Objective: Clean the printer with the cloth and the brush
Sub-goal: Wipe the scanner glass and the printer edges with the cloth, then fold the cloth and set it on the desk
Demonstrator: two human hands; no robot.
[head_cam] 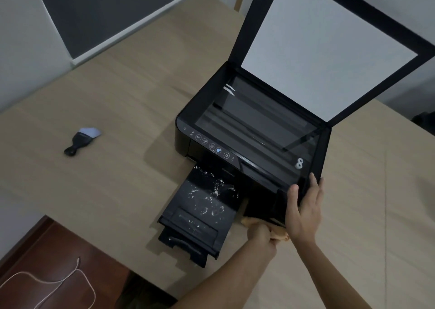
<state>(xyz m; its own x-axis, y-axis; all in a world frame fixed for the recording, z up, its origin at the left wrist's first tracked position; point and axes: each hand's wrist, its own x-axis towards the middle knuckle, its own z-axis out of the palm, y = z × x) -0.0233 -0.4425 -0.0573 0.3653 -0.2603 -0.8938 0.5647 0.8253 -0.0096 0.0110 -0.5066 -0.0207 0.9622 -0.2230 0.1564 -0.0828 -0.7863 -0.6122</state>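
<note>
Head view: left hand [261, 234] grips cloth [279, 235] beside printer [256, 129]; flat right hand [303, 212] steadies it.

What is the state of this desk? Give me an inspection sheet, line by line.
Surface: tan wooden desk, with the printer near its middle.
Job's things: black printer, scanner lid raised; paper tray pulled out and speckled with white debris. Brush lies alone on the desk, far left. Orange cloth at the printer's front corner.
Clutter: nothing seen.
Hands: left hand grips the cloth against the printer's front; right hand rests on the printer's front right corner, fingers straight.
Cables: a thin pale cord lies looped on the floor.
Surroundings: reddish-brown floor, pale walls, a dark panel behind the desk.
</note>
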